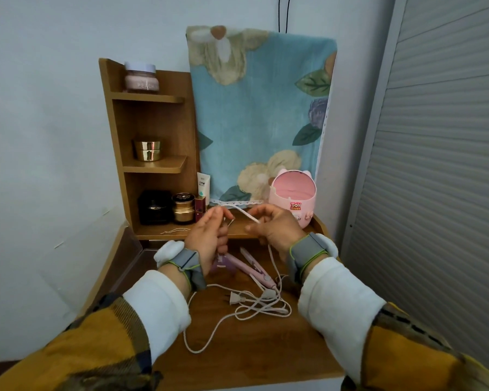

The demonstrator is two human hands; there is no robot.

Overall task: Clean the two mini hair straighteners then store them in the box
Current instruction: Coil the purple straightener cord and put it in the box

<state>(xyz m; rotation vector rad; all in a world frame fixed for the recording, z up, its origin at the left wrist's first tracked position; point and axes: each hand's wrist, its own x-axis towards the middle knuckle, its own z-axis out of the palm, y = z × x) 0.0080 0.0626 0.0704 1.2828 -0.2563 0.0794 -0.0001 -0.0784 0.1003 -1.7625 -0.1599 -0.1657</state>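
Above table (237, 348): left hand (206, 238), right hand (277, 230) both pinch white cord (247, 215); pink straightener (251, 268) lies below, between wrists.

A wooden shelf (150, 128) stands against the wall. A pink jar (141, 78) sits on top, a gold jar (147, 150) mid-level, and a black case (154, 207) and gold pot (183, 208) below. A white tube (203, 187) stands just beside a blue floral cloth (260, 114), with a grey slatted door (435, 165) on the right.

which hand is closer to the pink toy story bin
Right. The right hand sits just in front of the pink bin, at its lower left, holding the white cord. The left hand is farther left, toward the shelf, also holding the cord.
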